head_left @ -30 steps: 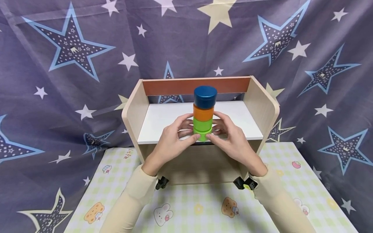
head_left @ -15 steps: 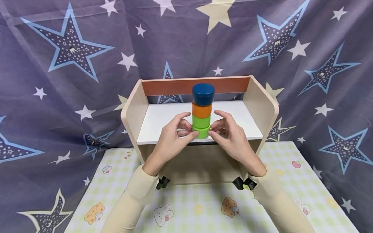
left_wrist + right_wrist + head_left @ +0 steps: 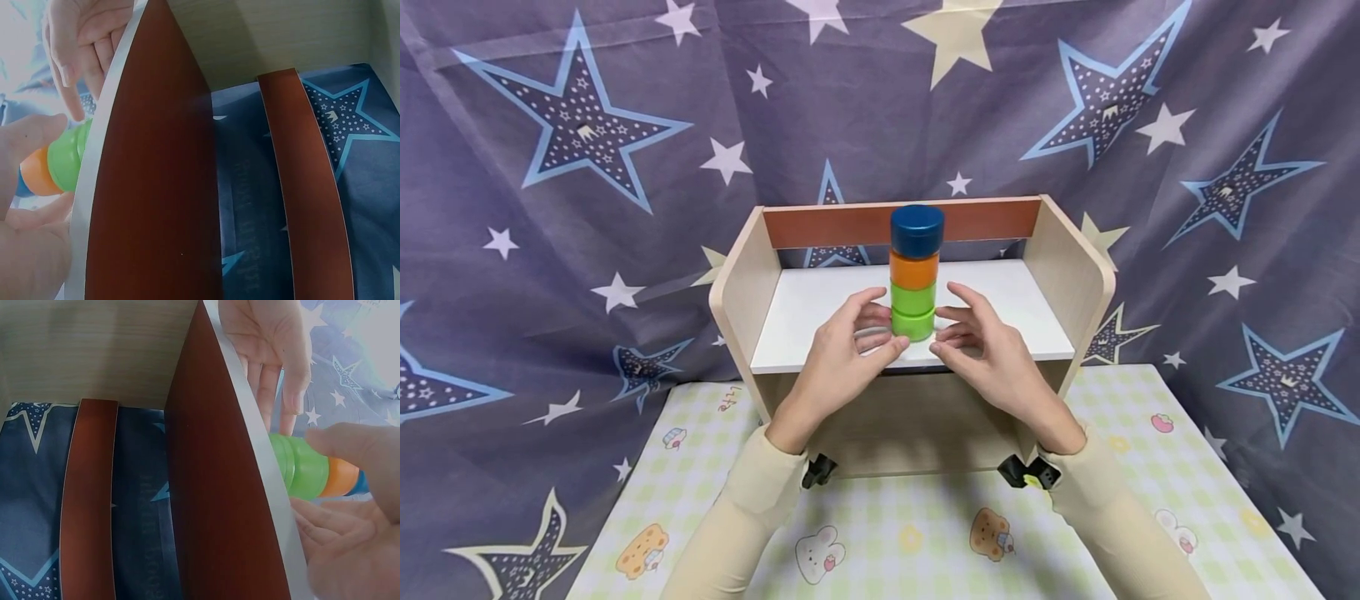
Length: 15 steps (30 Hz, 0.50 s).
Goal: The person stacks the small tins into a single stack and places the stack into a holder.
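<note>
A stack of short plastic cylinders stands upright on the white shelf. From the bottom it runs two green pieces, an orange one and a wider dark blue one. On its left, my left hand has its fingers loosely bent beside the green pieces, the thumb in front of the base; whether it touches them I cannot tell. A small gap separates my right hand from the stack's right side, with nothing in its grasp. Both wrist views show green and orange beyond the shelf's edge.
The shelf unit has raised side panels and a reddish-brown rear rail. It stands on a checked tablecloth. A star-patterned curtain hangs behind.
The stack has shifted backward on the shelf and slightly left, away from the front edge. My right hand has come away from it; my left hand has stayed close beside it.
</note>
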{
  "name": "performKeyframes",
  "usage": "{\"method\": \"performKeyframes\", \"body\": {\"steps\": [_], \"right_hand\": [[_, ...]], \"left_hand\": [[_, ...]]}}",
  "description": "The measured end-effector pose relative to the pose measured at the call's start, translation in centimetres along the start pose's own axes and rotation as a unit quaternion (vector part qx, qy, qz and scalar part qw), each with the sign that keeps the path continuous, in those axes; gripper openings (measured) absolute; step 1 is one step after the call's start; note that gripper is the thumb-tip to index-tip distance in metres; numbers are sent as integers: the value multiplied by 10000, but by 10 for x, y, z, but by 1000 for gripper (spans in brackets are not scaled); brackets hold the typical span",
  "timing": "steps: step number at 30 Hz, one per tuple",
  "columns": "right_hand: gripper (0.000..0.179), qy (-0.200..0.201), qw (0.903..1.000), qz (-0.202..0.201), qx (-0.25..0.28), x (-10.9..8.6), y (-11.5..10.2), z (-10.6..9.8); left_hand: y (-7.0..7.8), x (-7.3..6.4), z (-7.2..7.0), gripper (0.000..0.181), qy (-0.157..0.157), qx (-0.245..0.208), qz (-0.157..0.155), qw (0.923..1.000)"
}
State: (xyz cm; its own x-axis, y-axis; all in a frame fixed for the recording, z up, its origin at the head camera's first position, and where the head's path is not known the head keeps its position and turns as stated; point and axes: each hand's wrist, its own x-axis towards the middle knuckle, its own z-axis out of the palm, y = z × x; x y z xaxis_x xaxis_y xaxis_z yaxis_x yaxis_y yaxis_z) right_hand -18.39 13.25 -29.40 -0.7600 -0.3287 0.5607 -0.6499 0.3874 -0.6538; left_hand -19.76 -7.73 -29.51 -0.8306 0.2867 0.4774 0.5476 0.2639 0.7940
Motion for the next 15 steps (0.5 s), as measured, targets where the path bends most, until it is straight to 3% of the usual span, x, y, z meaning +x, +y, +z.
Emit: {"method": "performKeyframes", "body": {"steps": [5,15], "right_hand": [[78,-233,9997,-33,-109,1,28,3],[82,-748,9964,68,-385,4,25,1]], "left_hand": [[-24,3,2,69,0,-15,36,10000],[-21,2,2,68,-181,3,60,9998]]}}
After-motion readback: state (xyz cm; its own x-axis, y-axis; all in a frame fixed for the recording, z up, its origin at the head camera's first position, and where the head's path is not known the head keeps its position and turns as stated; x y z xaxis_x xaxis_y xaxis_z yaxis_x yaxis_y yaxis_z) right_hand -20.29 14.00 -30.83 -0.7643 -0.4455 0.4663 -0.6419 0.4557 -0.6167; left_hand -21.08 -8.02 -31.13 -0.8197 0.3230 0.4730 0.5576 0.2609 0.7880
